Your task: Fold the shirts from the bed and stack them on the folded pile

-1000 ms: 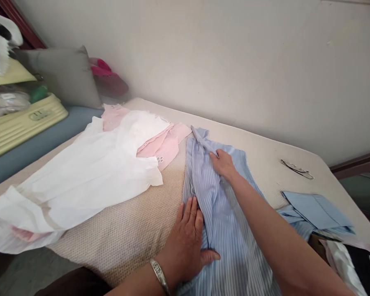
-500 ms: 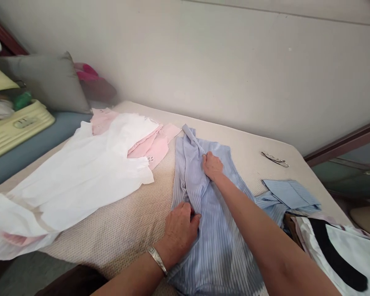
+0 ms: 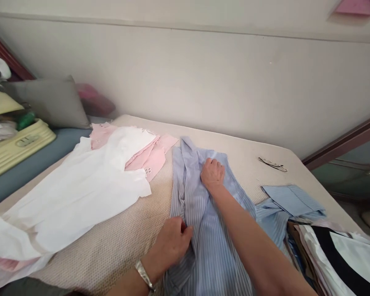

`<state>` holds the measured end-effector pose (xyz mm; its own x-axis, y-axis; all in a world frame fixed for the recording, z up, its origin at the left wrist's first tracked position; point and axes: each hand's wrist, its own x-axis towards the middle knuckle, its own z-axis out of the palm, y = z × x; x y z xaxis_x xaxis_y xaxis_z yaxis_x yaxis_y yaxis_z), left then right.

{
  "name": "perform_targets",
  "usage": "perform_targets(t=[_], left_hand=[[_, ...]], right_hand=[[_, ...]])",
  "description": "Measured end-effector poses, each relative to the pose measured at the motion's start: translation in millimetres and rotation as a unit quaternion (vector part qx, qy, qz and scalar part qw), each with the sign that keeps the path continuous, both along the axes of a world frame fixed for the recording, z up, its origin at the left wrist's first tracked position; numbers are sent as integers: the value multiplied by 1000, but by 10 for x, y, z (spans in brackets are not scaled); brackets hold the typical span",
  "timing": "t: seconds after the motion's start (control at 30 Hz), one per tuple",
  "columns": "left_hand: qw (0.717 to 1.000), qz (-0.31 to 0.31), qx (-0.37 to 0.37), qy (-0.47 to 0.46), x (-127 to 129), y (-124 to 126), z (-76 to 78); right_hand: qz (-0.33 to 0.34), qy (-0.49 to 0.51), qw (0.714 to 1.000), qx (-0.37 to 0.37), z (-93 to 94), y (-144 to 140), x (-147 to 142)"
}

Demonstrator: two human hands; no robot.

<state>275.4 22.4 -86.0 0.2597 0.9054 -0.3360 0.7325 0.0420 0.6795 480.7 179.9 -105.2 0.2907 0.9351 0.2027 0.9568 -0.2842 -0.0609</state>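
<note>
A blue-and-white striped shirt (image 3: 222, 242) lies lengthwise on the bed, its left part folded over toward the middle. My right hand (image 3: 213, 174) is closed on the cloth near its far end, with the knuckles up. At the left edge, closer to me, my left hand (image 3: 172, 240) has its fingers curled round the fabric and the thumb against it; the fingertips are hidden. A silver bracelet (image 3: 144, 274) circles my left wrist. Left of the shirt a white dress (image 3: 89, 185) with pink trim is spread out.
Eyeglasses (image 3: 273, 164) rest on the beige bed cover (image 3: 243, 150) at the right. Nearer are a blue striped cloth (image 3: 296, 197) and a stack of folded clothes (image 3: 354, 250). A grey cushion (image 3: 49, 102) and a yellow container (image 3: 21, 146) stand at the far left. The wall (image 3: 185, 82) runs behind.
The view has tilted up a little. My left hand has slid toward me along the shirt's left edge. My right hand stays near the far end, its fingers now curled more over the cloth.
</note>
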Motion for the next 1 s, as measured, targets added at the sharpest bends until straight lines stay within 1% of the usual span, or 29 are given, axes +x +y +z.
perform_targets(t=[0.07, 0.13, 0.17, 0.23, 0.27, 0.3, 0.37, 0.43, 0.5, 0.57, 0.67, 0.77, 0.87, 1.0], left_hand=[[999, 6, 17, -30, -78, 104, 93], [997, 22, 74, -28, -130, 316, 198], [994, 21, 110, -10, -135, 475, 247], [984, 0, 172, 53, -81, 898, 324], [977, -12, 192, 96, -18, 1154, 348], [968, -11, 213, 136, 70, 1429, 360], [959, 6, 234, 161, 298, 1993, 348], [956, 29, 234, 177, 549, 2500, 288], [955, 48, 226, 186, 762, 2891, 191], [957, 53, 214, 189, 902, 3156, 82], [959, 56, 203, 191, 965, 3369, -46], [954, 78, 215, 194, 903, 3451, -100], [950, 78, 232, 196, 799, 3434, -108], [942, 77, 256, 203, 722, 3261, -88]], right_hand=[[57, -26, 998, 29, -17, -72, -80], [97, -24, 994, 40, -78, -129, -160], [101, -11, 994, 43, -118, -146, -188], [94, 16, 994, 59, -194, -161, -213], [92, 26, 993, 68, -224, -159, -209], [93, 33, 992, 76, -246, -155, -198], [99, 43, 990, 87, -270, -145, -165], [101, 48, 989, 97, -280, -140, -136], [98, 49, 988, 107, -283, -142, -120], [95, 51, 987, 118, -285, -146, -111], [79, 69, 984, 143, -284, -147, -96], [51, 86, 981, 163, -286, -138, -80], [47, 80, 985, 148, -292, -130, -73], [45, 85, 987, 128, -288, -134, -69]])
